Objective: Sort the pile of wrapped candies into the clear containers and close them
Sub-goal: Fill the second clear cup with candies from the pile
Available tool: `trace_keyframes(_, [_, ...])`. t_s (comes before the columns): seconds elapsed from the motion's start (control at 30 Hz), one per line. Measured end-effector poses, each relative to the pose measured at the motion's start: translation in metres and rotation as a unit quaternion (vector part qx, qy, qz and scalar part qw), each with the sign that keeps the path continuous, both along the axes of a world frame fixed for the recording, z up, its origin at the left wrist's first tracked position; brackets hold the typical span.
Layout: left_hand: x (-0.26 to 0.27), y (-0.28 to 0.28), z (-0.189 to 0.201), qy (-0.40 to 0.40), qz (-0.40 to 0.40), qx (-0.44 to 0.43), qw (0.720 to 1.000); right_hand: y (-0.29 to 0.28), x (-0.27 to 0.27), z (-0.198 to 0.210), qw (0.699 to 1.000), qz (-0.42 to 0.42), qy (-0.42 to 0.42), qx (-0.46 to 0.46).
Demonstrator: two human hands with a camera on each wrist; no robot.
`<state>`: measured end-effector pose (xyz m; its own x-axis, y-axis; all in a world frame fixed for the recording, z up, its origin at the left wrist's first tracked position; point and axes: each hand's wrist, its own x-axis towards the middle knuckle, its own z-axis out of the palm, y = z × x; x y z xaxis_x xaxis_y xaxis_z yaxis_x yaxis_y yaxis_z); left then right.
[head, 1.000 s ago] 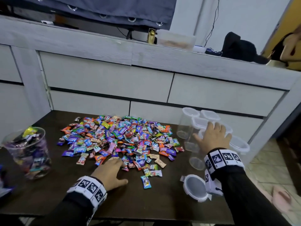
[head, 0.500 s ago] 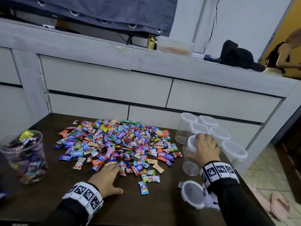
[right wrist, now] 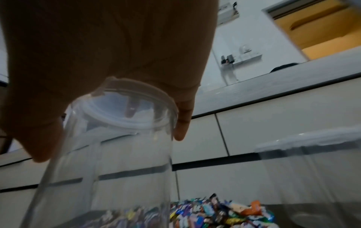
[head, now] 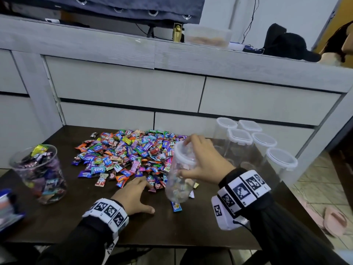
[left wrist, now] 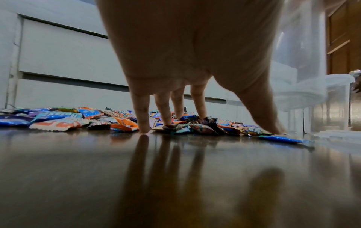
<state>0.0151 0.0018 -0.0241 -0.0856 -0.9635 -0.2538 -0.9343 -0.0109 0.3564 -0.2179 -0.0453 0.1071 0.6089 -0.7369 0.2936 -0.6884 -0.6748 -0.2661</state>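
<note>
Two hands over a dark desk (head: pixel 57 222). Right hand (head: pixel 205 162) grips an empty clear container (head: pixel 180 176) by its lidded top, fingers curled round the rim, thumb on the near side; container tilted, base toward 6 o'clock, held above the 4 o'clock edge of the candy pile (head: pixel 126 155). Right wrist view: fingers (right wrist: pixel 182 121) wrapped over the white lid, candies visible through the clear wall below. Left hand (head: pixel 133 196) flat and relaxed, grasping nothing, fingers spread, fingertips (left wrist: pixel 143 128) touching the desk and the pile's 6 o'clock edge. One blue candy (head: pixel 176 206) lies apart at 5 o'clock from the pile, just beside the left thumb. Five lidded clear containers (head: pixel 248 146) stand clustered at 3 o'clock, empty as far as I can tell. Open round container (head: pixel 39 173) packed with candies sits at 9 o'clock, well apart from the pile. Grey drawers (head: pixel 124 87) behind the desk at 12 o'clock.
</note>
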Motion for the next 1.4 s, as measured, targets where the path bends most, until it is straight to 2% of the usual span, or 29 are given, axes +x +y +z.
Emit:
trace_keyframes(0.17, [0.014,0.005,0.005,0.001,-0.014,-0.058,0.998,0.025,0.025,-0.022,0.995,0.082,0.032,0.042])
trace_keyframes(0.23, [0.017,0.007,0.013,0.086,-0.054,-0.086,0.991,0.028,0.031,-0.030,0.993,0.106,0.046,0.024])
trace_keyframes(0.37, [0.011,0.014,0.036,0.287,-0.075,-0.113,0.948,0.028,0.042,-0.032,0.989,0.137,0.057,0.007])
trace_keyframes(0.47, [0.005,0.009,0.040,0.359,-0.076,-0.110,0.924,0.027,0.045,-0.030,0.987,0.150,0.050,0.039])
trace_keyframes(0.6, [0.000,0.006,0.035,0.446,-0.086,-0.069,0.888,0.024,0.042,-0.023,0.979,0.151,0.016,0.139])
trace_keyframes(0.67, [-0.001,0.007,0.031,0.455,-0.077,-0.058,0.885,0.021,0.042,-0.019,0.960,0.128,-0.027,0.248])
trace_keyframes(0.73, [-0.003,0.008,0.029,0.458,-0.069,-0.055,0.885,0.018,0.047,-0.014,0.929,0.103,-0.107,0.338])
trace_keyframes(0.8, [-0.006,0.007,0.028,0.449,-0.066,-0.049,0.890,0.012,0.054,-0.011,0.940,0.068,-0.118,0.313])
trace_keyframes(0.93, [-0.005,0.001,0.032,0.435,-0.077,-0.004,0.897,-0.004,0.067,-0.013,0.972,-0.015,-0.027,0.232])
trace_keyframes(1.17, [-0.004,0.002,0.031,0.434,-0.083,0.017,0.897,-0.013,0.085,-0.021,0.960,-0.064,0.015,0.273])
trace_keyframes(1.4, [-0.006,0.006,0.026,0.433,-0.064,-0.002,0.899,-0.010,0.088,-0.018,0.959,-0.046,0.033,0.277])
